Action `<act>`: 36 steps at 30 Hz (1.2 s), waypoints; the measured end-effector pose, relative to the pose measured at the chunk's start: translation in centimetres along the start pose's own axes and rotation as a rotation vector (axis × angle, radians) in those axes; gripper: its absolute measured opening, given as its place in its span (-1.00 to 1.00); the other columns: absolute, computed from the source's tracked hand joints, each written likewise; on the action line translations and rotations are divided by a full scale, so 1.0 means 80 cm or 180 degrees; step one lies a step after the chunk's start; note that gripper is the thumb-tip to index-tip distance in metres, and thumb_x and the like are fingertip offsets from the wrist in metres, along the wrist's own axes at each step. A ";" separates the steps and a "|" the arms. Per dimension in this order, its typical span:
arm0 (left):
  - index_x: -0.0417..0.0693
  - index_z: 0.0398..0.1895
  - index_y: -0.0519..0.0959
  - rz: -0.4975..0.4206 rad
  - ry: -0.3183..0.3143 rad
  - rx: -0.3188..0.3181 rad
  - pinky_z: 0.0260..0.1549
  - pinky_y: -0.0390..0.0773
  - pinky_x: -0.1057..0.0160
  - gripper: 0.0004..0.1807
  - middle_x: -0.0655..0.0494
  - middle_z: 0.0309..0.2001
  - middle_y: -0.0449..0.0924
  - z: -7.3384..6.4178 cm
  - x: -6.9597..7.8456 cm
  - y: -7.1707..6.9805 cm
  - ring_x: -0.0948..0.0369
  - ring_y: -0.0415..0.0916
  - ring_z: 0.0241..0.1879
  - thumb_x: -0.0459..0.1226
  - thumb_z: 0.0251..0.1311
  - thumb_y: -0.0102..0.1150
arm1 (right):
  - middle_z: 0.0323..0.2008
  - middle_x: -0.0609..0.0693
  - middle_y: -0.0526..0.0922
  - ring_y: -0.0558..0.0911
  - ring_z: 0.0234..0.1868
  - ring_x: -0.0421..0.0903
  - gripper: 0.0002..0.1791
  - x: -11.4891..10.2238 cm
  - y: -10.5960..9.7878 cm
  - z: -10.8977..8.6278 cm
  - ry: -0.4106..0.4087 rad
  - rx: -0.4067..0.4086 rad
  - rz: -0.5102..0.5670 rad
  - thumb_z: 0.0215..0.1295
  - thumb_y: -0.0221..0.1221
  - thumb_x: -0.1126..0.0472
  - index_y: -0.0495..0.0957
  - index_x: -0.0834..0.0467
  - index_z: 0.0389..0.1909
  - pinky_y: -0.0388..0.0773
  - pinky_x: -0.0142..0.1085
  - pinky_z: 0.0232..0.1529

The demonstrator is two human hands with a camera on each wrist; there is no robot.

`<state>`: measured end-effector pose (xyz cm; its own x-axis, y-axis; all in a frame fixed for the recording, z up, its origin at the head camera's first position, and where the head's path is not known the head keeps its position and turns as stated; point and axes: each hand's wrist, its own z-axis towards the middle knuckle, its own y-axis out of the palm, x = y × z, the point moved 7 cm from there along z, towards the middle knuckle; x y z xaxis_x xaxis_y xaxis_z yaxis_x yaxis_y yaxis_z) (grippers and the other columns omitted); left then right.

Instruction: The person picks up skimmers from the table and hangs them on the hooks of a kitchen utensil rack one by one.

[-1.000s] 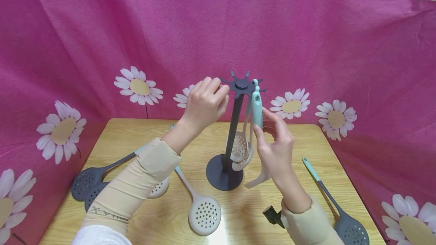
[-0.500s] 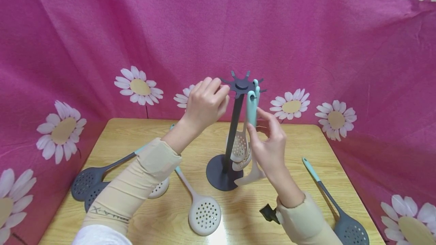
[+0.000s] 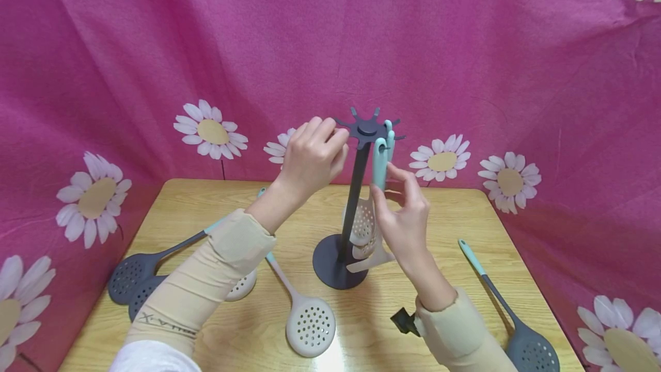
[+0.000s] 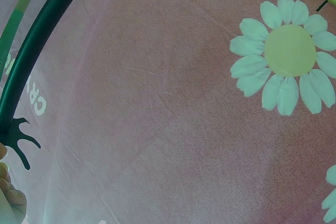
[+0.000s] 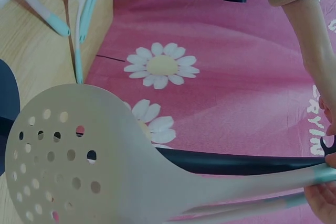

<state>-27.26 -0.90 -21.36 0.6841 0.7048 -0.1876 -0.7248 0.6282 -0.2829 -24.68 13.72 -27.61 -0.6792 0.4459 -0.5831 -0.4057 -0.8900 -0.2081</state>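
Observation:
My left hand (image 3: pixel 316 151) grips one arm of the black utensil stand (image 3: pixel 356 205) at its top; in the left wrist view it shows only at the lower left corner. With thumb and fingers, my right hand (image 3: pixel 405 220) pinches the mint handle (image 3: pixel 379 168) of a cream skimmer. The handle's hole is at a front hook; whether the hook passes through is unclear. The skimmer's round perforated head (image 5: pixel 68 150) fills the lower left of the right wrist view. Behind it, other cream perforated utensils (image 3: pixel 362 223) hang from the stand by mint handles.
A cream skimmer (image 3: pixel 311 326) lies at the table's front, with another cream head (image 3: pixel 242 287) partly behind my left arm. Dark grey skimmers (image 3: pixel 129 277) lie at left, and one dark skimmer (image 3: pixel 532 349) at right. A pink daisy cloth (image 3: pixel 289 45) surrounds the wooden table (image 3: pixel 439 297).
My right hand has moved left with the skimmer, bringing its handle top from beside the hanging handle to a front hook. Its head swung left over the base. My left hand stays put.

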 end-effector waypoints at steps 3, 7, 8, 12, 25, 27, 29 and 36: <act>-0.21 -0.59 0.40 -0.0009 0.0000 -0.0001 -0.68 0.26 0.24 -0.95 0.00 -0.60 0.31 -0.001 0.000 0.000 0.06 0.24 -0.61 -0.45 -0.07 0.01 | -0.22 0.20 0.60 0.66 -0.34 0.03 -0.61 0.001 0.002 0.000 0.0009 -0.0026 0.0030 0.01 0.22 0.49 0.43 0.41 -0.08 0.57 -0.38 -0.27; -0.21 -0.59 0.40 -0.0011 -0.0001 -0.0003 -0.67 0.27 0.24 -0.95 0.00 -0.59 0.32 -0.001 -0.001 0.000 0.06 0.25 -0.61 -0.45 -0.06 0.01 | -0.22 0.20 0.59 0.66 -0.32 0.03 -0.61 0.003 0.005 0.000 0.0014 -0.0030 0.0064 0.01 0.22 0.49 0.42 0.41 -0.08 0.57 -0.39 -0.26; -0.21 -0.59 0.40 -0.0008 -0.0002 -0.0004 -0.66 0.27 0.24 -0.95 0.00 -0.59 0.32 -0.001 -0.001 0.000 0.06 0.25 -0.60 -0.45 -0.06 0.01 | -0.22 0.20 0.59 0.66 -0.32 0.03 -0.61 0.004 0.005 0.000 0.0014 -0.0025 0.0068 0.01 0.22 0.49 0.42 0.41 -0.08 0.57 -0.38 -0.26; -0.21 -0.59 0.40 -0.0001 -0.0006 -0.0012 -0.66 0.27 0.24 -0.95 -0.01 -0.59 0.32 -0.001 0.000 0.001 0.07 0.26 -0.60 -0.45 -0.06 0.00 | -0.23 0.21 0.59 0.66 -0.31 0.04 -0.61 0.005 0.006 0.000 0.0007 -0.0010 0.0048 0.01 0.23 0.49 0.41 0.41 -0.09 0.58 -0.35 -0.26; -0.21 -0.58 0.41 -0.0017 -0.0021 0.0002 -0.67 0.26 0.23 -0.97 0.00 -0.59 0.31 -0.002 -0.001 0.000 0.05 0.25 -0.60 -0.45 -0.07 0.01 | -0.24 0.22 0.58 0.65 -0.26 0.02 -0.58 0.009 0.009 0.001 0.0085 -0.0046 0.0141 0.03 0.22 0.49 0.37 0.41 -0.05 0.57 -0.34 -0.22; -0.21 -0.57 0.42 -0.0018 -0.0024 0.0005 -0.67 0.26 0.23 -0.97 0.00 -0.59 0.31 -0.001 -0.001 0.000 0.05 0.25 -0.60 -0.45 -0.07 0.02 | -0.23 0.21 0.58 0.65 -0.26 0.03 -0.58 0.009 0.009 0.001 0.0101 -0.0047 0.0155 0.03 0.21 0.49 0.37 0.40 -0.05 0.57 -0.33 -0.21; -0.21 -0.57 0.42 -0.0016 -0.0026 0.0009 -0.67 0.26 0.24 -0.97 0.00 -0.59 0.31 -0.001 -0.001 -0.001 0.06 0.25 -0.60 -0.45 -0.08 0.04 | -0.23 0.21 0.58 0.64 -0.25 0.02 -0.58 0.009 0.009 0.001 0.0112 -0.0049 0.0163 0.03 0.21 0.49 0.37 0.40 -0.05 0.57 -0.33 -0.21; -0.21 -0.57 0.41 -0.0019 -0.0059 -0.0021 -0.67 0.25 0.25 -0.97 0.00 -0.59 0.31 0.000 -0.002 -0.001 0.07 0.25 -0.60 -0.44 -0.08 0.05 | -0.24 0.18 0.60 0.63 -0.23 -0.04 -0.59 0.009 0.003 -0.001 0.0064 0.0001 0.0225 0.05 0.21 0.48 0.40 0.39 -0.03 0.54 -0.34 -0.14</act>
<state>-27.27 -1.08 -21.34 0.6868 0.7071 -0.1684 -0.7201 0.6303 -0.2902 -25.26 13.81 -28.15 -0.6938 0.3799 -0.6119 -0.3572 -0.9192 -0.1656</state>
